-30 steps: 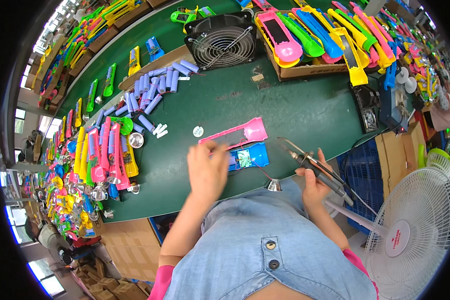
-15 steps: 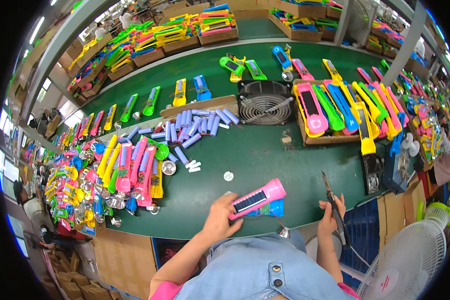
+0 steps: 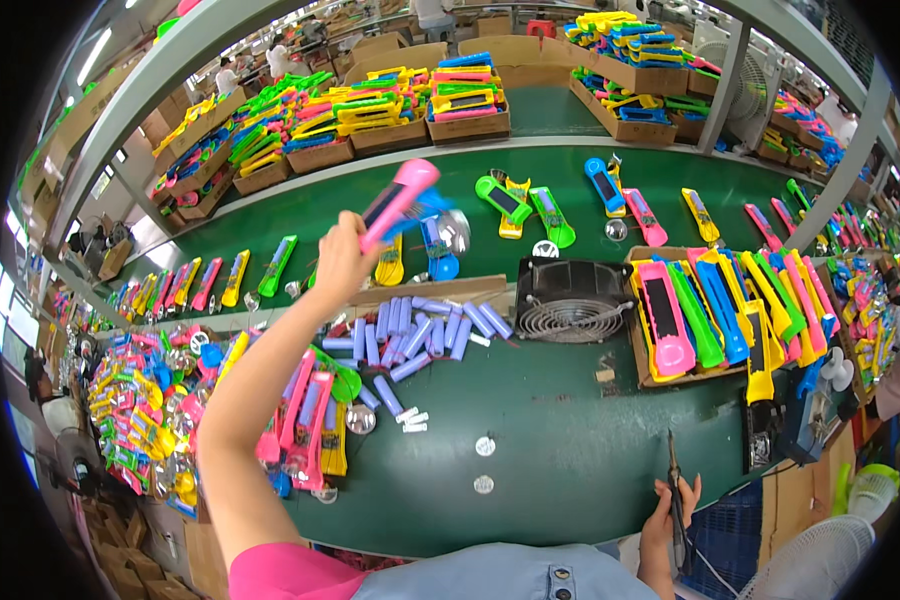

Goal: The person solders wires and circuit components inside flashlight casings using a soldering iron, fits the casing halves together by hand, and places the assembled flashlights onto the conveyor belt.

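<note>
The fingers (image 3: 332, 262) of the left hand (image 3: 338, 265) are curled tight around the near end of a pink plastic flashlight (image 3: 398, 203), lifted high over the far part of the green table (image 3: 560, 450). The fingers of the right hand (image 3: 667, 520), low at the near right edge, are closed around a thin dark soldering tool (image 3: 675, 490) that stands nearly upright, tip pointing away.

The flashlight looks light and stiff: a hollow moulded shell with a dark panel set along one flat face. Its smooth plastic could slip, and the panel and the head end seem the more delicate parts, so the plain narrow sides of the handle are the sensible place to grip, as the left hand does now. Its long axis runs diagonally, from the hand at the lower left up toward the far right, with the free end raised and the dark panel facing the camera.

Below the raised arm lie pale lilac cylindrical cells (image 3: 420, 330) and a heap of coloured flashlights (image 3: 300, 420); a small black fan (image 3: 568, 300) sits right of them.
</note>
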{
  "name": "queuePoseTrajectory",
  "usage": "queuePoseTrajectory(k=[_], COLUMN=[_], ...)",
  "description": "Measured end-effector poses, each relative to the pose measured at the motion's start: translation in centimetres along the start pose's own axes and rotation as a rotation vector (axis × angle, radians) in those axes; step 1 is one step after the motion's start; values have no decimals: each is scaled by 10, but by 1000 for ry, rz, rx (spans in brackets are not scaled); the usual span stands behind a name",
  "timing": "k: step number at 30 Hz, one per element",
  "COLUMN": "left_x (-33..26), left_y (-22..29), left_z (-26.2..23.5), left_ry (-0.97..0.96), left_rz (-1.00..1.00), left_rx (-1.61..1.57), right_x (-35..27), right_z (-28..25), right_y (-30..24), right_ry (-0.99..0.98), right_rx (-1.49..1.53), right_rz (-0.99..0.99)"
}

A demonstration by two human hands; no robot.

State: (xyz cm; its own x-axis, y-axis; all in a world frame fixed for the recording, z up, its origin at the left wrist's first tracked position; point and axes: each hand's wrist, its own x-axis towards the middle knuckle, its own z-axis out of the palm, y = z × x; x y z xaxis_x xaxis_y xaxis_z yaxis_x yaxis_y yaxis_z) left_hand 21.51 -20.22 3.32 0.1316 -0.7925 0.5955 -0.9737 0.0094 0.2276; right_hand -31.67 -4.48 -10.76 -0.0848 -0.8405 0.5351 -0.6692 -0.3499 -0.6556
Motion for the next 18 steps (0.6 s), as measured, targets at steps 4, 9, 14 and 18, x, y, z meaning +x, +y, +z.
queuePoseTrajectory(k=[4,9,14,18], left_x=[16,20,41,37], left_y=[-118,-100,-89,-79], left_z=[89,122,123,117], left_ry=[70,-253,-426,-414], left_rz=[-252,-482,485,748], left_rx=[129,352,774,390], right_x=[-1,3,8,21], right_z=[5,4,0,0], right_y=[0,-5,-5,-18], right_ry=[20,-9,41,20], right_rx=[48,-4,-34,-27], right_rz=[67,85,-10,-26])
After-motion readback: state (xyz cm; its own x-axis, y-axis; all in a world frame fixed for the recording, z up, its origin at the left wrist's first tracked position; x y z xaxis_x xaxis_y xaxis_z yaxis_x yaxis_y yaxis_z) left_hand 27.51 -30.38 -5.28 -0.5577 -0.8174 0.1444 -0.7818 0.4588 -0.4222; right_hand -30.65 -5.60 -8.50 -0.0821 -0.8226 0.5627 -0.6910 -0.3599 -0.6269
